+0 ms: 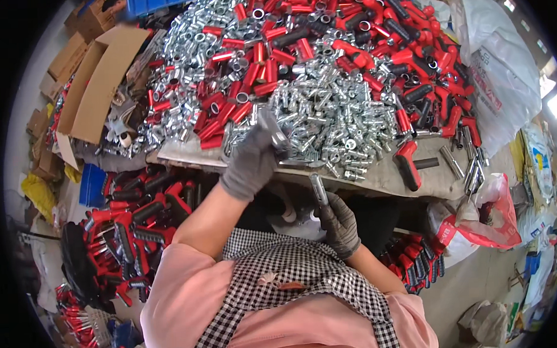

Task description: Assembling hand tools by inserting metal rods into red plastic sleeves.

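My left hand (251,161), in a grey glove, is raised over the table's front edge. Its fingers close on a silver metal part (273,126), smeared by motion, so its exact kind is unclear. Lower and to the right, in front of the table edge, my gloved right hand (340,226) grips a short silver metal tube (319,190), which points up and away from me. Just beyond my hands lies a heap of small silver metal fittings (338,126). Red metal sleeves (227,114) lie behind my left hand.
Red and black tool handles (409,43) pile up at the back right; one lone handle (407,166) lies near the front edge. An open cardboard box (97,88) stands left. More handles (133,228) fill the space below left. A red and white bag (476,219) hangs right.
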{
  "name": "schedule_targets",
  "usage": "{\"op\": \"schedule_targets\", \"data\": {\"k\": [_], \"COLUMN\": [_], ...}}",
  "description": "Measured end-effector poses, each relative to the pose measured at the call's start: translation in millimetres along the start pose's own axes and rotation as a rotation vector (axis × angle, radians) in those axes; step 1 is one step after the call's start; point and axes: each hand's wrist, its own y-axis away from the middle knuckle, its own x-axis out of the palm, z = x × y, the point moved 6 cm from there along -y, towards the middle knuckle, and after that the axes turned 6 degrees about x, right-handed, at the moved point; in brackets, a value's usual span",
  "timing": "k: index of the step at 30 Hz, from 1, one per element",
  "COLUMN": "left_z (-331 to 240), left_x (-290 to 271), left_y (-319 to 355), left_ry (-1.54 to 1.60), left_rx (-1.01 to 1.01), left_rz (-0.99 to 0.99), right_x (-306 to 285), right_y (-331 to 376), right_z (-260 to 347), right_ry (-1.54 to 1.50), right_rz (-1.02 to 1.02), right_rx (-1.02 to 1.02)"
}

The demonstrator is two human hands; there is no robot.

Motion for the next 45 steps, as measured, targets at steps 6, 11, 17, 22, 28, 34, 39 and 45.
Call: {"op": "schedule_targets", "data": {"k": [6, 11, 17, 22, 28, 34, 39, 45], "left_z": [2, 22, -10, 25, 25, -19, -146, -163], "left_x": [26, 20, 10, 39, 48, 62, -87, -87], "left_y": [79, 95, 78, 88, 84, 47, -135, -213], "left_ry": [-1.101, -1.236, -0.584, -1.245, -1.131, -1.721, -1.581, -1.86], "left_rx": [0.316, 0.257, 0.195, 0.283, -0.022, -0.209, 0.953, 0.311], "left_rz": [0.223, 0.46, 0.053, 0.775, 0.704, 0.679, -0.178, -0.458], "right_x": [13, 12, -10, 5, 36, 41, 11, 1], "right_y": [6, 2, 9, 5, -5, -16, -40, -37], "right_z": [-1, 10, -10, 1, -9, 7, 24, 83], "right_ry": [0.094, 0.259, 0.109, 0.216, -0.24, -0.184, -0.609, -0.441], "right_rz": [0.057, 0.034, -0.022, 0.174, 0.34, 0.245, 0.138, 0.061], "right_rx": [-0.061, -0.19, -0.148, -0.058, 0.0, -0.102, 0.371, -0.021]}}
